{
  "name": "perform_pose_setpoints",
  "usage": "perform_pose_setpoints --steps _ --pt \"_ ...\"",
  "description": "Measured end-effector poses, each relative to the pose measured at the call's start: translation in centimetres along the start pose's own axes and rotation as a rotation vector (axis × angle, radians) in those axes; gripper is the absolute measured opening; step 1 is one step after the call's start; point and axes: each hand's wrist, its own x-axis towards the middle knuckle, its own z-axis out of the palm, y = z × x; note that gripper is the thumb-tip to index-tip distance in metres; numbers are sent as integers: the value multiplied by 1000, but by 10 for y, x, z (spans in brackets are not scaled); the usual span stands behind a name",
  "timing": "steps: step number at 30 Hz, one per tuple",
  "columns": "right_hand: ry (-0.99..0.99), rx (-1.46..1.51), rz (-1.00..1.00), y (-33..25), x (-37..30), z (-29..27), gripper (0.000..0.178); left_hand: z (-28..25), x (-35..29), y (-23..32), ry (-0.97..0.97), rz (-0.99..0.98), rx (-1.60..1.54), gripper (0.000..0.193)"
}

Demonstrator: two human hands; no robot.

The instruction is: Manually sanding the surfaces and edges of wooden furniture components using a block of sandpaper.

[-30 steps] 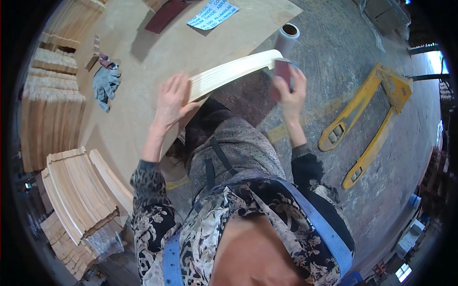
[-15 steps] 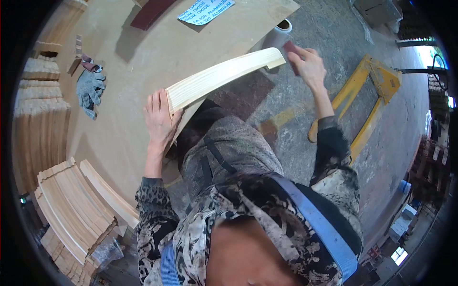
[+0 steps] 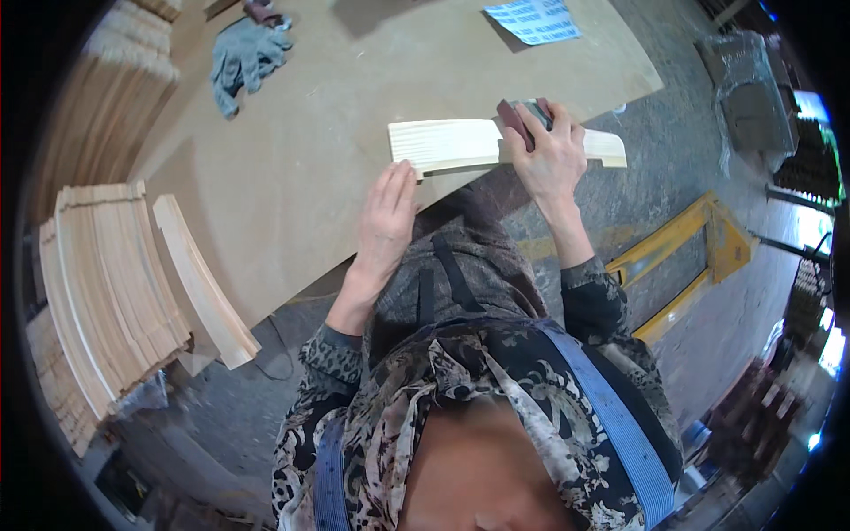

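A pale, curved wooden slat [image 3: 450, 144] lies at the table's front edge, its right end jutting past the edge. My left hand [image 3: 387, 212] is closed at the slat's near left corner, with the fingertips on the wood and the thumb hidden. My right hand [image 3: 551, 159] grips a sanding block [image 3: 518, 124] wrapped in dark red sandpaper. The block rests on the slat's upper face, right of its middle, and hides part of it.
The table [image 3: 292, 168] bears grey gloves [image 3: 248, 60], a printed paper sheet [image 3: 534, 21] and stacked wooden pieces [image 3: 119, 106]. More curved slats [image 3: 115, 288] stand at left, one loose slat [image 3: 205, 281] beside them. A yellow pallet jack [image 3: 677, 261] stands on the floor at right.
The sanding block has moved from beyond the slat's right end onto its upper face. The slat lies more level in view. My left hand has slid to its near corner, and the view has shifted.
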Motion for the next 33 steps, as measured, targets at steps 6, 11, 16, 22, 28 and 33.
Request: perform_pose_setpoints --steps 6,11,16,22,28,33 --pt "-182 289 -238 -112 29 49 23 11 0 -6 39 12 -54 46" --pt "-100 361 -265 -94 26 43 23 9 -1 -3 -20 -8 24 42" --pt "47 -275 202 102 -10 -34 24 4 6 -5 41 78 78 39" --pt "106 -183 -9 -14 -19 -1 18 -14 33 -30 -83 -20 -262 26" --pt "155 80 -214 -42 -32 -15 14 -21 41 -61 -145 100 -300 23" --pt "191 -172 23 76 -39 -31 30 -37 57 -47 -235 177 -190 38"
